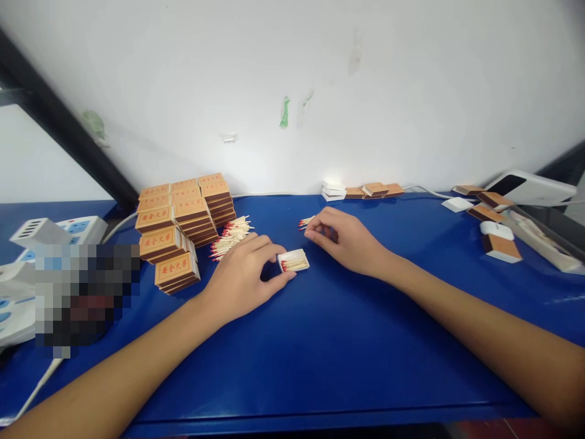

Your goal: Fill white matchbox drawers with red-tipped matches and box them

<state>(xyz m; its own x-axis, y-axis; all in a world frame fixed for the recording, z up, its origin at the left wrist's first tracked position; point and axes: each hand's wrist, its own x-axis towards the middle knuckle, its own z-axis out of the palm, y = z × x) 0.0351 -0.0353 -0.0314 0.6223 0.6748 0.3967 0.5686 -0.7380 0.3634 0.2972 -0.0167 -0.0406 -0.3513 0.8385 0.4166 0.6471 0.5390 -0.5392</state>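
A small white matchbox tray [300, 255] lies on the blue table with several red-tipped matches inside. My left hand [249, 271] holds the tray at its left end between thumb and fingers. Just right of the tray, my right hand [337, 239] has its fingers closed together near a few matches [305, 223]; whatever the fingertips hold is too small to make out. A pile of matches [232, 235] lies behind my left hand, partly covered by it. Left of that pile stand stacked matchboxes [176, 265] with orange-brown tops.
White trays [333, 190] and brown boxes [375, 189] line the wall. More boxes [501, 248], a white oval object [496, 230] and a white device [532, 186] are at right. A power strip [86, 231] and cables lie at left.
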